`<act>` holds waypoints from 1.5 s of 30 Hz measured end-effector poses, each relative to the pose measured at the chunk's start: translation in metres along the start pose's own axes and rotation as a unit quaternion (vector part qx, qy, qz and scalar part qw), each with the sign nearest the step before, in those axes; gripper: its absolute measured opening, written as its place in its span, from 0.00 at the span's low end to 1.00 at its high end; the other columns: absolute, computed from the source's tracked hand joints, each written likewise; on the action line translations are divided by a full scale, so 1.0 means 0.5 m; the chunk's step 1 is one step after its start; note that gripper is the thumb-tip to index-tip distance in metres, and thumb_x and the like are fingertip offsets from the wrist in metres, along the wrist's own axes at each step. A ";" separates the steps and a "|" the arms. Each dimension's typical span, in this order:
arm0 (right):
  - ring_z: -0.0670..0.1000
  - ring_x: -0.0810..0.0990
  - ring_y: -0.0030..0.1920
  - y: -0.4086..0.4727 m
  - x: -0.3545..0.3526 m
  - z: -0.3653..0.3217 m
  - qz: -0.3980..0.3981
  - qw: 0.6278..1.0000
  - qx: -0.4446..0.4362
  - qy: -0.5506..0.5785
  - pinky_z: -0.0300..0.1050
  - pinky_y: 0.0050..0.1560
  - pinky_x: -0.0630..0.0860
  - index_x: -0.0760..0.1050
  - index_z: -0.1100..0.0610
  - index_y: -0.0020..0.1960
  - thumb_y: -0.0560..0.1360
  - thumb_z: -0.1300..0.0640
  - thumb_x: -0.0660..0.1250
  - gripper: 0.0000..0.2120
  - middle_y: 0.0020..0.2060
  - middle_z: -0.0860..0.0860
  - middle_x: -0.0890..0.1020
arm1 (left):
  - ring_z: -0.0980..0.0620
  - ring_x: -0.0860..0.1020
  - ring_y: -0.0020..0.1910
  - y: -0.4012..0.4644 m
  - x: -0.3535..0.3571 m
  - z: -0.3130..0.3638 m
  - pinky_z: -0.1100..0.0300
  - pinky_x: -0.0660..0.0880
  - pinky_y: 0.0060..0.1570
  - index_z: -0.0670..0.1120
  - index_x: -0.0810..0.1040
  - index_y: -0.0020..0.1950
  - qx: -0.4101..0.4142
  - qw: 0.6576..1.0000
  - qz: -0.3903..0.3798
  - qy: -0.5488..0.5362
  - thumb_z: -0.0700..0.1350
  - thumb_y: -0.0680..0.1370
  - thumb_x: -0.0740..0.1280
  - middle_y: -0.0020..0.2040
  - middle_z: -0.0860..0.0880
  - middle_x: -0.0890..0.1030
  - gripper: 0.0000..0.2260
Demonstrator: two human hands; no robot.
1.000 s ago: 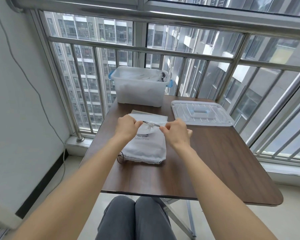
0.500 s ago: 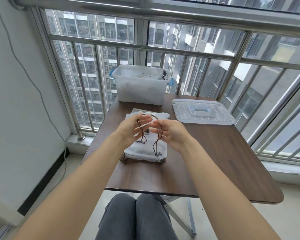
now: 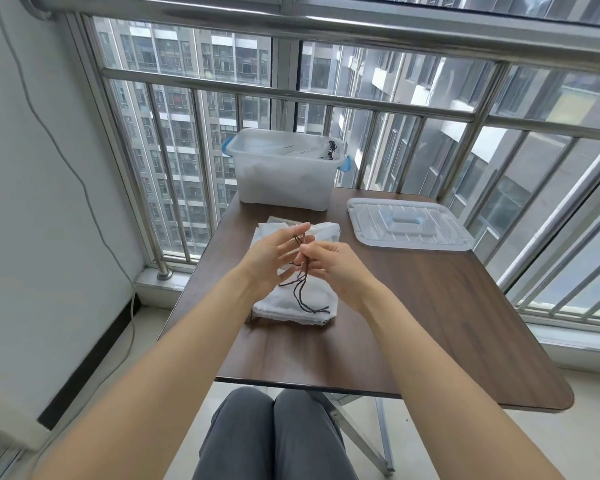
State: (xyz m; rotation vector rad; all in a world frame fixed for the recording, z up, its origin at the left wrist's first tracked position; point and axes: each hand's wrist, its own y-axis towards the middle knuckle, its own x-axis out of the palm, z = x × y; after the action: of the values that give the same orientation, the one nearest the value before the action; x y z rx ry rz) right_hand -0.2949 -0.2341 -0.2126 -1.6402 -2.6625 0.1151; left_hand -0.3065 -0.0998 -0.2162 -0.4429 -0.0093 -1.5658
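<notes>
Plastic box [image 3: 284, 183], lid [image 3: 430, 233] behind; right hand [image 3: 340, 268] pinches cord [image 3: 299, 293].

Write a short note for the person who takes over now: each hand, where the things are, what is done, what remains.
Left hand: open, fingers straight, the dark cord runs across them.
Right hand: pinches the cord, fingers curled.
The cord's ends hang onto the white bag, which lies flat on the table.
Done: the clear box at the far edge stands open, its lid flat beside it.
Left: probably tie or wind the cord, then perhaps store the bag in the box.
</notes>
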 end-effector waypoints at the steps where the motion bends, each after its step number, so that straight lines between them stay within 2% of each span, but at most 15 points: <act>1: 0.47 0.77 0.39 0.001 -0.003 0.000 0.013 0.997 -0.015 -0.076 0.41 0.50 0.74 0.77 0.62 0.37 0.78 0.60 0.61 0.13 0.37 0.54 0.80 | 0.57 0.76 0.44 -0.001 -0.001 -0.001 0.61 0.69 0.48 0.54 0.80 0.54 0.000 1.000 -0.002 -0.008 0.47 0.76 0.63 0.52 0.55 0.81 0.10; 3: 0.47 0.75 0.43 0.006 -0.010 0.003 0.041 0.968 -0.044 -0.243 0.45 0.49 0.71 0.78 0.65 0.37 0.76 0.59 0.63 0.13 0.42 0.60 0.79 | 0.56 0.76 0.46 -0.002 0.002 -0.005 0.61 0.70 0.49 0.54 0.81 0.54 0.001 1.000 0.005 -0.016 0.42 0.76 0.60 0.51 0.54 0.81 0.13; 7: 0.49 0.71 0.54 -0.003 -0.023 0.009 0.085 0.839 -0.184 -0.506 0.34 0.55 0.63 0.80 0.64 0.42 0.77 0.59 0.62 0.11 0.54 0.55 0.69 | 0.53 0.77 0.49 -0.005 0.012 -0.013 0.58 0.68 0.49 0.54 0.81 0.52 -0.002 0.996 0.068 0.050 0.42 0.78 0.63 0.49 0.53 0.81 0.10; 9: 0.53 0.71 0.59 -0.007 -0.027 0.018 0.082 0.788 -0.252 -0.556 0.39 0.57 0.68 0.79 0.65 0.42 0.77 0.61 0.62 0.11 0.60 0.58 0.69 | 0.53 0.77 0.48 -0.007 0.017 -0.018 0.57 0.66 0.51 0.53 0.81 0.49 0.000 0.992 0.094 0.081 0.44 0.77 0.66 0.46 0.54 0.81 0.06; 14: 0.57 0.77 0.56 -0.002 -0.033 0.033 0.058 0.751 -0.321 -0.574 0.45 0.52 0.77 0.78 0.64 0.38 0.74 0.63 0.65 0.07 0.61 0.61 0.72 | 0.53 0.78 0.43 -0.009 0.024 -0.018 0.55 0.65 0.51 0.51 0.80 0.41 0.011 0.985 0.119 0.123 0.45 0.77 0.66 0.40 0.53 0.80 0.05; 17: 0.53 0.79 0.49 0.001 -0.036 0.034 0.059 0.747 -0.339 -0.569 0.40 0.50 0.75 0.78 0.63 0.37 0.74 0.63 0.66 0.08 0.60 0.59 0.74 | 0.53 0.79 0.44 -0.012 0.028 -0.010 0.56 0.66 0.50 0.51 0.81 0.41 0.007 0.983 0.133 0.123 0.43 0.76 0.63 0.41 0.53 0.80 0.09; 20: 0.53 0.78 0.48 0.002 -0.036 0.031 0.056 0.759 -0.341 -0.552 0.47 0.45 0.77 0.79 0.63 0.38 0.74 0.62 0.65 0.09 0.60 0.58 0.73 | 0.54 0.79 0.40 -0.011 0.031 -0.012 0.59 0.69 0.46 0.50 0.80 0.41 0.026 0.982 0.138 0.123 0.40 0.77 0.62 0.39 0.52 0.80 0.10; 23: 0.55 0.79 0.47 0.004 -0.036 0.031 0.047 0.764 -0.336 -0.549 0.53 0.42 0.78 0.79 0.63 0.38 0.75 0.61 0.64 0.10 0.60 0.56 0.73 | 0.52 0.80 0.36 -0.003 0.032 -0.021 0.72 0.70 0.26 0.45 0.81 0.44 0.058 0.979 0.156 0.120 0.36 0.77 0.62 0.40 0.49 0.82 0.09; 24: 0.56 0.79 0.46 0.004 -0.036 0.031 0.045 0.766 -0.333 -0.548 0.54 0.42 0.77 0.79 0.64 0.38 0.75 0.61 0.64 0.10 0.60 0.56 0.73 | 0.50 0.81 0.36 0.001 0.030 -0.023 0.72 0.70 0.25 0.44 0.81 0.43 0.065 0.977 0.166 0.119 0.36 0.76 0.63 0.41 0.47 0.83 0.08; 28: 0.56 0.79 0.49 0.002 -0.039 0.031 0.046 0.772 -0.332 -0.540 0.51 0.46 0.77 0.78 0.64 0.37 0.74 0.61 0.64 0.10 0.60 0.56 0.73 | 0.48 0.84 0.36 0.015 0.026 -0.030 0.58 0.80 0.42 0.46 0.83 0.39 0.085 0.972 0.186 0.113 0.38 0.74 0.69 0.40 0.47 0.85 0.06; 32: 0.54 0.78 0.51 0.003 -0.038 0.031 0.044 0.773 -0.338 -0.535 0.49 0.45 0.77 0.78 0.63 0.36 0.74 0.61 0.65 0.10 0.58 0.56 0.73 | 0.56 0.82 0.29 0.002 0.026 -0.023 0.66 0.68 0.31 0.46 0.83 0.40 0.065 0.974 0.187 0.114 0.48 0.75 0.70 0.33 0.52 0.83 0.08; 35: 0.54 0.78 0.51 0.007 -0.044 0.029 0.044 0.778 -0.318 -0.540 0.47 0.46 0.76 0.79 0.63 0.38 0.74 0.61 0.65 0.09 0.60 0.56 0.72 | 0.60 0.81 0.31 -0.010 0.021 -0.013 0.65 0.64 0.36 0.50 0.81 0.40 0.014 0.988 0.105 0.112 0.52 0.75 0.68 0.30 0.57 0.82 0.08; 38: 0.55 0.78 0.49 0.012 -0.047 0.031 0.036 0.780 -0.307 -0.544 0.50 0.45 0.77 0.79 0.63 0.38 0.75 0.60 0.65 0.09 0.61 0.55 0.72 | 0.56 0.75 0.39 -0.010 0.013 -0.007 0.63 0.65 0.38 0.52 0.82 0.43 -0.020 0.987 0.074 0.138 0.52 0.75 0.69 0.36 0.56 0.81 0.05; 41: 0.55 0.79 0.47 0.016 -0.045 0.034 0.022 0.780 -0.289 -0.554 0.52 0.46 0.77 0.80 0.63 0.40 0.75 0.59 0.64 0.10 0.61 0.54 0.72 | 0.55 0.67 0.35 -0.006 0.011 0.001 0.64 0.63 0.35 0.50 0.83 0.42 -0.006 0.983 0.088 0.163 0.47 0.74 0.71 0.38 0.52 0.76 0.02; 45: 0.55 0.80 0.50 0.024 -0.049 0.037 0.046 0.787 -0.257 -0.559 0.53 0.50 0.76 0.80 0.62 0.48 0.77 0.59 0.62 0.09 0.61 0.52 0.73 | 0.55 0.66 0.32 -0.001 0.015 0.008 0.63 0.62 0.35 0.48 0.80 0.38 0.023 0.982 0.086 0.167 0.43 0.74 0.70 0.36 0.49 0.72 0.04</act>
State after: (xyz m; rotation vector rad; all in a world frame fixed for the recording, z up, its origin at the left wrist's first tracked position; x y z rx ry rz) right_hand -0.2740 -0.2516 -0.2313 -2.4218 -3.6836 0.5767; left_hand -0.3058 -0.1058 -0.2103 -0.1366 0.2456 -1.4485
